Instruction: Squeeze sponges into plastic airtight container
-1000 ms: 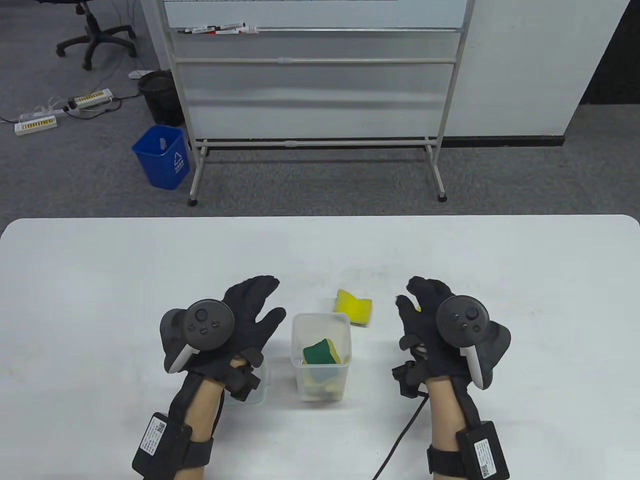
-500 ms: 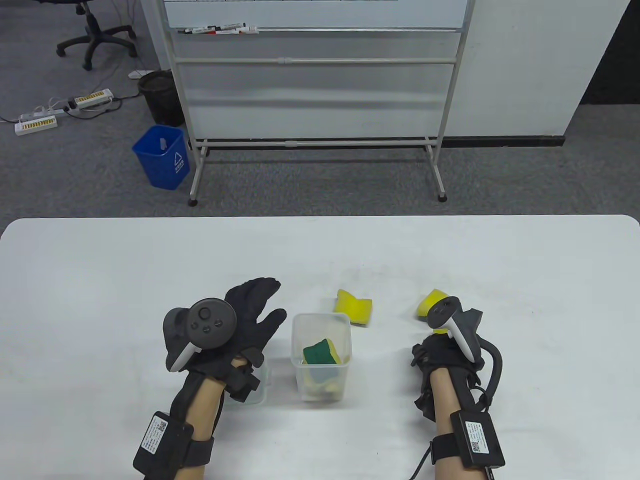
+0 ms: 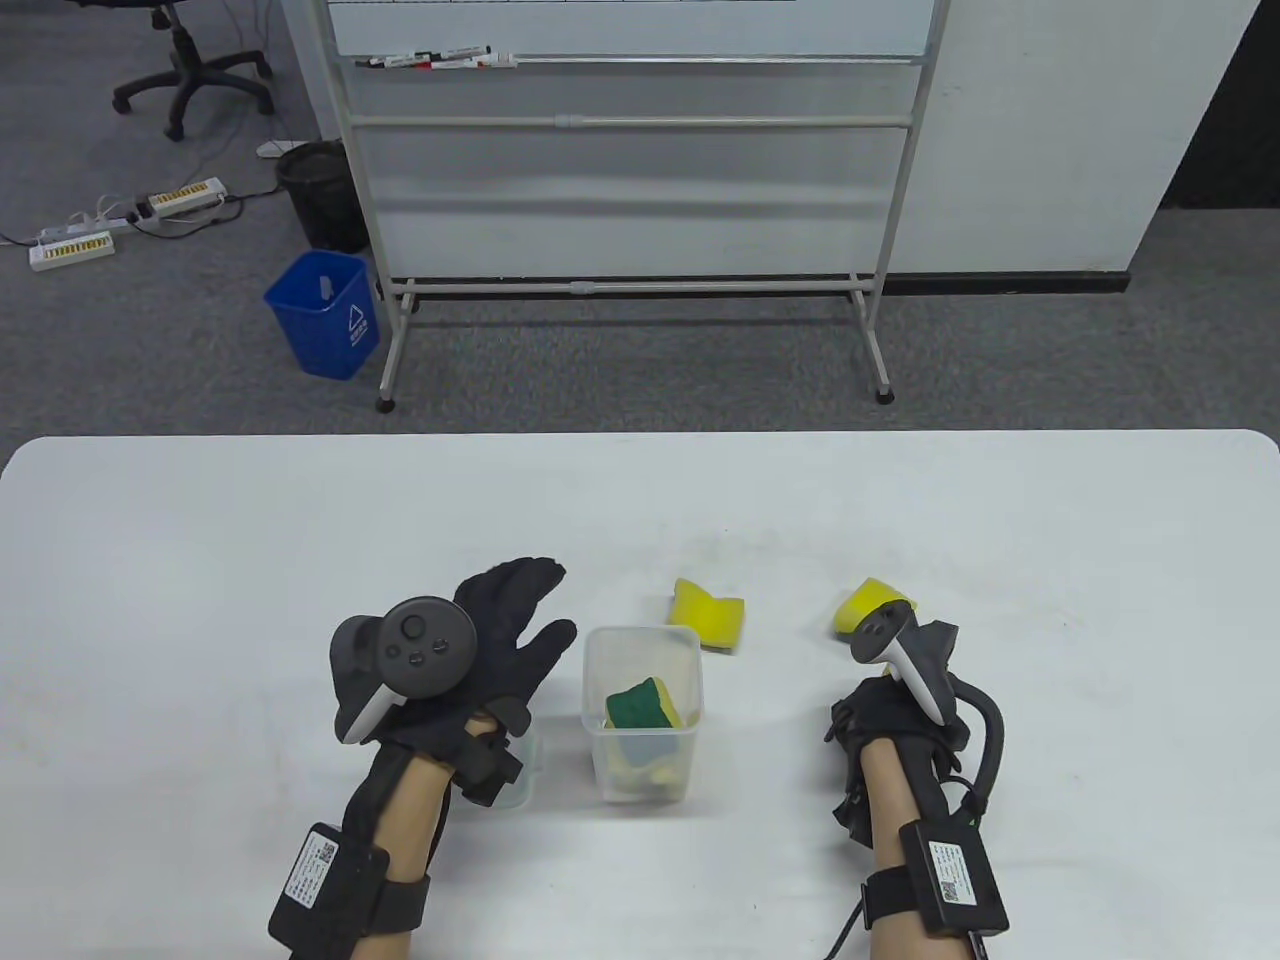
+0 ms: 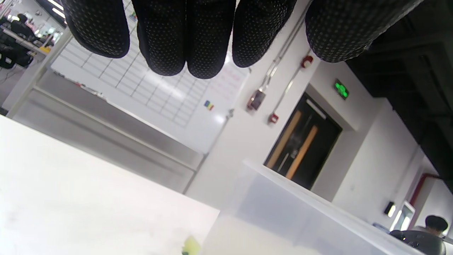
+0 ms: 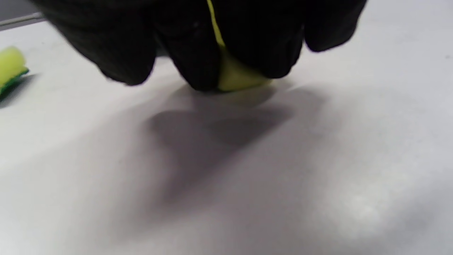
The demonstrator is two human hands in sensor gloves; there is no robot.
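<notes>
A clear plastic container [image 3: 643, 715] stands on the white table [image 3: 200, 560] and holds yellow-green sponges [image 3: 640, 705]. A second yellow sponge [image 3: 708, 612] lies just behind it, also at the left edge of the right wrist view [image 5: 10, 67]. My right hand [image 3: 895, 690] grips a third yellow sponge [image 3: 862, 604] to the right; in the right wrist view the fingers [image 5: 191, 46] close around the sponge [image 5: 235, 76] just above the table. My left hand [image 3: 490, 640] hovers left of the container with fingers [image 4: 198, 35] spread and empty. The container wall [image 4: 283, 212] shows in the left wrist view.
A clear lid or shallow tub [image 3: 505, 770] lies partly hidden under my left wrist. A whiteboard stand [image 3: 630, 200] and a blue bin [image 3: 325, 315] stand on the floor beyond the table's far edge.
My right hand turned over and closed around the right yellow sponge, which now shows past the knuckles. My left hand and the container stayed almost still.
</notes>
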